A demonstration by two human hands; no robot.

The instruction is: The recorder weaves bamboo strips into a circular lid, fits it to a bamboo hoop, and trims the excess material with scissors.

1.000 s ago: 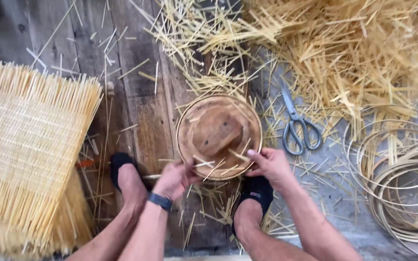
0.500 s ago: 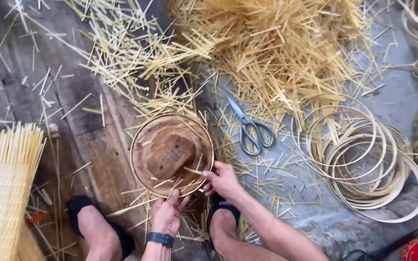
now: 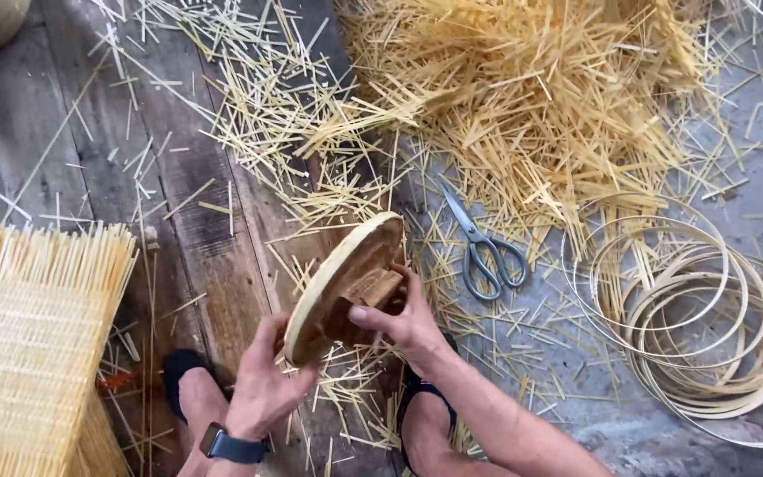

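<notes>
Between both hands (image 3: 412, 322), round mould (image 3: 346, 287) tilts on edge.

Head view, both of my hands raised in front of me. My left hand (image 3: 262, 384) comes up from the lower edge, forearm nearly vertical, a dark watch band on its wrist; its fingers (image 3: 268, 340) curl upward and close on the lower rim of what I hold. My right hand (image 3: 408, 322) enters from the lower right, forearm running diagonally, wrist bent inward; its thumb lies across the front and its fingers (image 3: 417, 283) wrap over the top, closed in a grip. The two hands sit near each other, not touching. Both my feet show below, in dark sandals.
</notes>
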